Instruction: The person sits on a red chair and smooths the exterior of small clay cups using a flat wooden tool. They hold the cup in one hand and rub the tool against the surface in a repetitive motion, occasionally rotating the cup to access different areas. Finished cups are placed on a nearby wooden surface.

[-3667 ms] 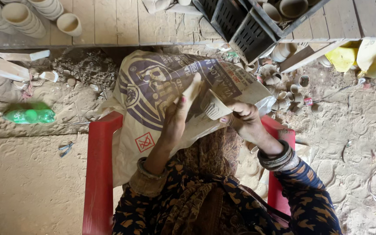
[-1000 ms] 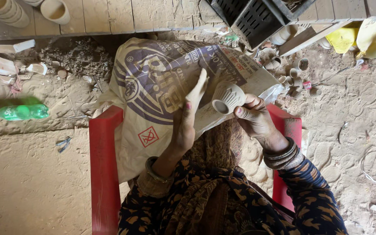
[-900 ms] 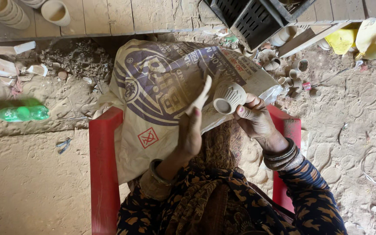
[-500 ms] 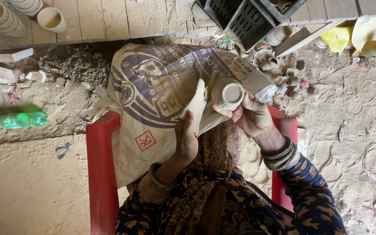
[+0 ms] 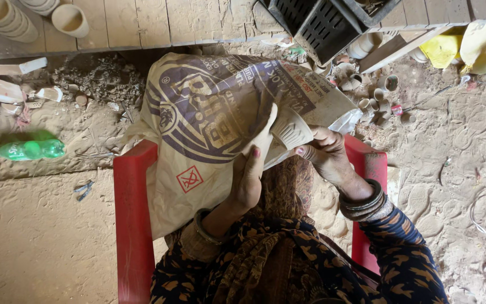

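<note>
Cup sits gripped in my right hand, my left hand flat against it; shaped, seemingly nearly finished.

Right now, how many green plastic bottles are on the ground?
1. The green bottle lies on its side on the sand, left of the red chair; the sack could hide others.
</note>
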